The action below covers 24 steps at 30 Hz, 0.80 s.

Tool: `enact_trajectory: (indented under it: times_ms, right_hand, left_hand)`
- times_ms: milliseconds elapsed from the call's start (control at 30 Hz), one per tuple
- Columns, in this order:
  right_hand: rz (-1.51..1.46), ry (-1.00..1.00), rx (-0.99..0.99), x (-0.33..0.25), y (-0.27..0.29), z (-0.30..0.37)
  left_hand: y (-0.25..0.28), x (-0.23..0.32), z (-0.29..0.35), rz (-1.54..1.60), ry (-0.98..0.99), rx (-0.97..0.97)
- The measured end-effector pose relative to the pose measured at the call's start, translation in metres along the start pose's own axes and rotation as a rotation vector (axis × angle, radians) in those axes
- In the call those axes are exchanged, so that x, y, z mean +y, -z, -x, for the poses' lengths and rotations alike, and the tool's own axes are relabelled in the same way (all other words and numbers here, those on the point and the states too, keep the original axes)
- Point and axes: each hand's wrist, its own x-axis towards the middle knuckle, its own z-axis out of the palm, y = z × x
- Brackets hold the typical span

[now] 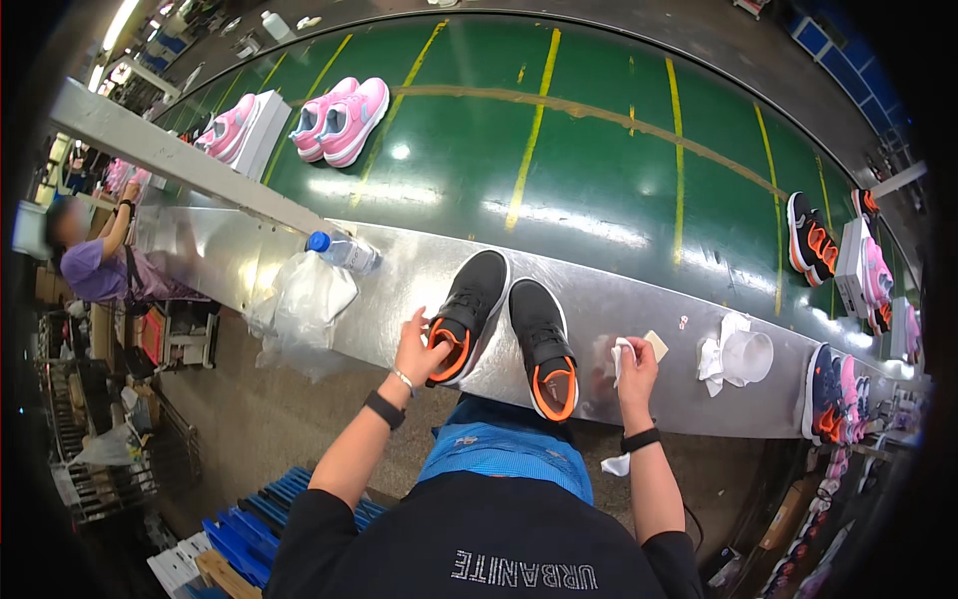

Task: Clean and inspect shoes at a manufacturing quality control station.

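Two shoes [542, 324] stand near the bench edge [699, 424], left hand [413, 354] holding one, right hand [638, 381] pinching white tissue [618, 356].

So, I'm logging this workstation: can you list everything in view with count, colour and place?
Dark shoes: two, black with orange lining, bench centre
Metal bench: one, silver, across the middle
Marked surface: one, green with yellow lines, beyond bench
Pink shoes: one pair, pink, upper left
Other shoes: several, mixed colours, mostly right; exact count unclear
Bottle: one, clear with blue cap, bench left
Plastic bag: apparently one, translucent, beside bottle
Round item: one, white, bench right
Pale block: one, cream, by right fingertips
Co-worker: one, purple top, far left
Background clutter: uncountable, mixed, around edges
Left hand: one, bare, at left shoe's opening
Right hand: one, bare, holding white cloth
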Motion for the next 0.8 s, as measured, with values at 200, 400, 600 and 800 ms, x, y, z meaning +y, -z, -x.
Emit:
enact_trajectory:
  times_ms: [200, 400, 600, 800]
  right_hand:
    - [0.6, 0.432, 0.087, -0.049, -0.016, 0.018]
    - [0.13, -0.143, -0.541, -0.045, -0.019, 0.056]
    - [0.387, -0.111, -0.33, -0.013, -0.057, 0.043]
    - [0.073, -0.309, -0.221, -0.032, -0.076, 0.051]
  left_hand:
    - [0.022, -0.039, -0.03, 0.506, 0.351, -0.419]
    - [0.059, -0.027, -0.023, 0.788, 0.595, -0.551]
    - [0.069, -0.026, -0.021, 0.912, 0.605, -0.554]
    - [0.07, -0.042, -0.017, 1.067, 0.619, -0.559]
